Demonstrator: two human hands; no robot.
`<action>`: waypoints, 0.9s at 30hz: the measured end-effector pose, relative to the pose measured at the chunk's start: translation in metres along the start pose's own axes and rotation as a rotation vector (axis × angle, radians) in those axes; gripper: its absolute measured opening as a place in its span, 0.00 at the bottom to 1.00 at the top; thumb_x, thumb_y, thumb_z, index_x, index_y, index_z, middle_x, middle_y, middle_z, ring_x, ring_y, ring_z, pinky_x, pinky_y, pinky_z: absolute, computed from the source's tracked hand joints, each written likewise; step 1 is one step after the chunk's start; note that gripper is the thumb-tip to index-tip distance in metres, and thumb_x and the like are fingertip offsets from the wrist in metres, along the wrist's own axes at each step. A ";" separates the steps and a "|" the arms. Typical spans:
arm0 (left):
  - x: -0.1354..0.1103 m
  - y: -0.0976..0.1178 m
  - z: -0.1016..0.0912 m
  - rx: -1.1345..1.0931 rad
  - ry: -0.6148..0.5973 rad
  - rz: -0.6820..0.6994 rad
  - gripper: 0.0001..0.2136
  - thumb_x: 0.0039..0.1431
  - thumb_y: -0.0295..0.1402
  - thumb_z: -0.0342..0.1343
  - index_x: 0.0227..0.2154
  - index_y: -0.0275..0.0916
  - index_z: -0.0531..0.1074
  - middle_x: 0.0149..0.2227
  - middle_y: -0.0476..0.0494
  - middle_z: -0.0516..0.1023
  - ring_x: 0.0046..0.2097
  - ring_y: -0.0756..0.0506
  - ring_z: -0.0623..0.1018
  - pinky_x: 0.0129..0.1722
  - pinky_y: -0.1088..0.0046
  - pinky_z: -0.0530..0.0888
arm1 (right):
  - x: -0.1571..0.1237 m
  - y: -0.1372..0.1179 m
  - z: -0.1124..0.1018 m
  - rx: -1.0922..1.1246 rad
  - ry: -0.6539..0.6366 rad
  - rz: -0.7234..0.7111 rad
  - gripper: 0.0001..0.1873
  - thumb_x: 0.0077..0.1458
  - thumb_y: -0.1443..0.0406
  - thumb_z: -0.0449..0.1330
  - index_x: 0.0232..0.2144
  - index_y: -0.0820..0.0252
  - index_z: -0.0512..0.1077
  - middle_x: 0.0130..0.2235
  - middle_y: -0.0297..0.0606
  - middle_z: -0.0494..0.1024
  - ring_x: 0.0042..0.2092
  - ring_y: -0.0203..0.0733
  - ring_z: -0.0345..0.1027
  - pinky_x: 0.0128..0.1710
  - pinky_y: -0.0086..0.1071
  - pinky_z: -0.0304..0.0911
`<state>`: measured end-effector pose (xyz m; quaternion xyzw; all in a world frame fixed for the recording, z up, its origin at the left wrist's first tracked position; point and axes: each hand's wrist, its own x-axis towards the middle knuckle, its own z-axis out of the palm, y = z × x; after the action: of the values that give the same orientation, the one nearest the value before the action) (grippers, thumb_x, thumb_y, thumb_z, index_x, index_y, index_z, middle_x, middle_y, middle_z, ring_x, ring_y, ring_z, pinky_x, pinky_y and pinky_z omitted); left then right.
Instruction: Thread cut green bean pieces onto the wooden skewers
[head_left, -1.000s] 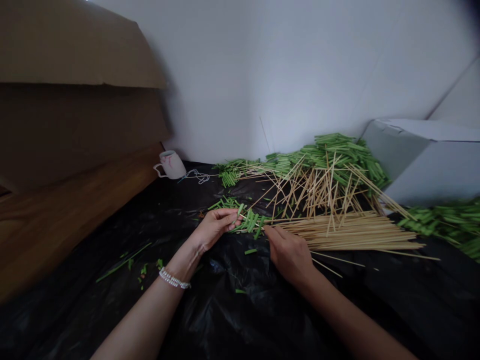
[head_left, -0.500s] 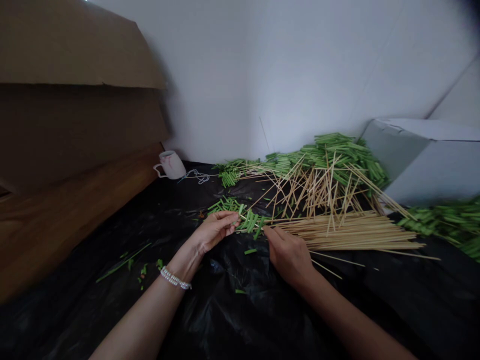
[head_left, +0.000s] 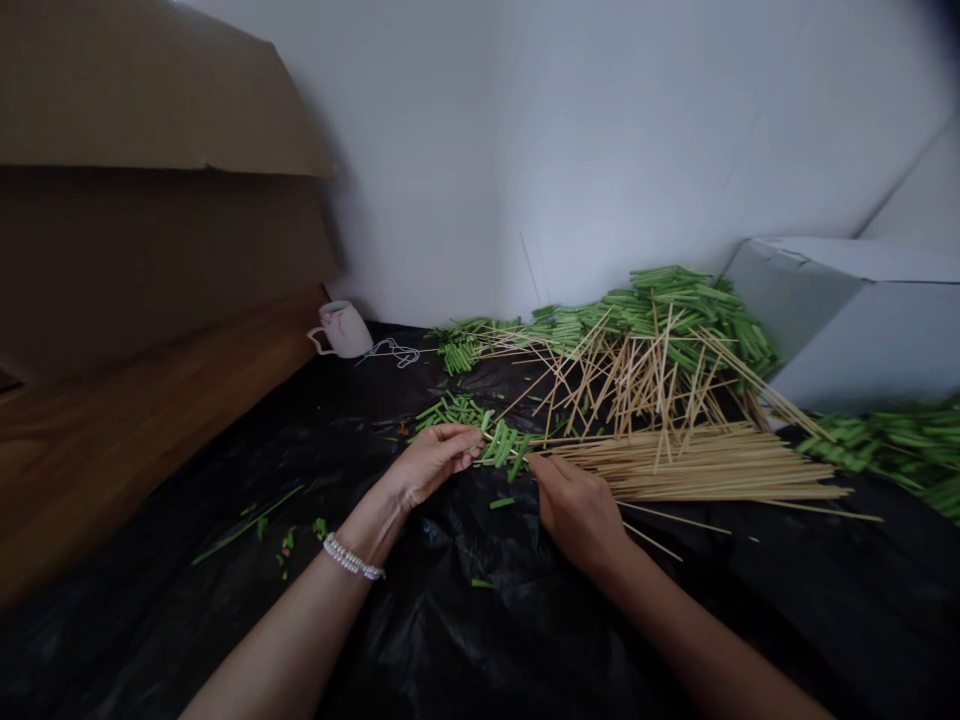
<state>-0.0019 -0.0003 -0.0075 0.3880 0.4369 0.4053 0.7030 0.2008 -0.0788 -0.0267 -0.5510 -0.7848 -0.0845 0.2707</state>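
Note:
My left hand (head_left: 439, 462), with a beaded bracelet on its wrist, pinches a short green stem piece (head_left: 487, 420) at the left end of a thin wooden skewer. Several cut green stem pieces (head_left: 504, 446) sit crosswise along this skewer, between my two hands. My right hand (head_left: 576, 508) grips the skewer's right part with closed fingers; most of that part is hidden. Just behind the left fingers lies a small heap of green cuttings (head_left: 450, 408). A flat bundle of bare wooden skewers (head_left: 720, 465) extends to the right of my right hand.
Black plastic sheeting (head_left: 465, 650) covers the work surface. Behind are loose skewers (head_left: 637, 385) and a large pile of threaded green stems (head_left: 675, 300). A white mug (head_left: 346, 331) stands back left near a cardboard box (head_left: 157, 240). A white box (head_left: 862, 320) stands right.
My left fingers have shifted very slightly right toward the green pieces on the skewer. My right hand stays almost in place.

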 end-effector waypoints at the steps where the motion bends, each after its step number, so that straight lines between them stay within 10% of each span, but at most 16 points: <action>1: 0.000 0.000 0.001 0.004 0.010 0.006 0.16 0.34 0.35 0.74 0.28 0.32 0.79 0.25 0.48 0.77 0.26 0.56 0.73 0.27 0.83 0.69 | 0.000 0.000 0.000 0.013 -0.015 0.006 0.15 0.59 0.72 0.50 0.44 0.60 0.74 0.32 0.36 0.78 0.32 0.39 0.72 0.29 0.31 0.57; 13: 0.003 -0.005 0.002 0.146 0.038 0.114 0.16 0.38 0.40 0.72 0.28 0.34 0.80 0.28 0.46 0.78 0.28 0.52 0.73 0.32 0.76 0.70 | 0.002 0.003 0.000 -0.030 0.014 -0.022 0.16 0.59 0.72 0.51 0.45 0.61 0.74 0.32 0.36 0.78 0.32 0.39 0.72 0.29 0.31 0.57; 19: 0.020 0.009 -0.044 0.667 0.422 0.513 0.13 0.53 0.39 0.60 0.36 0.34 0.79 0.35 0.40 0.81 0.35 0.45 0.76 0.38 0.69 0.70 | 0.002 0.012 0.004 -0.046 0.036 -0.003 0.18 0.61 0.70 0.49 0.49 0.61 0.72 0.35 0.38 0.78 0.33 0.39 0.72 0.30 0.31 0.58; 27: 0.021 0.005 -0.069 1.521 0.575 0.473 0.10 0.58 0.33 0.54 0.38 0.38 0.79 0.38 0.38 0.79 0.41 0.40 0.75 0.44 0.65 0.69 | 0.002 0.008 0.000 -0.059 0.003 -0.004 0.17 0.61 0.70 0.50 0.48 0.60 0.73 0.32 0.36 0.77 0.32 0.39 0.71 0.28 0.32 0.56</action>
<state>-0.0615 0.0341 -0.0309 0.7183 0.6599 0.2203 0.0086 0.2076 -0.0741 -0.0270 -0.5570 -0.7827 -0.1089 0.2553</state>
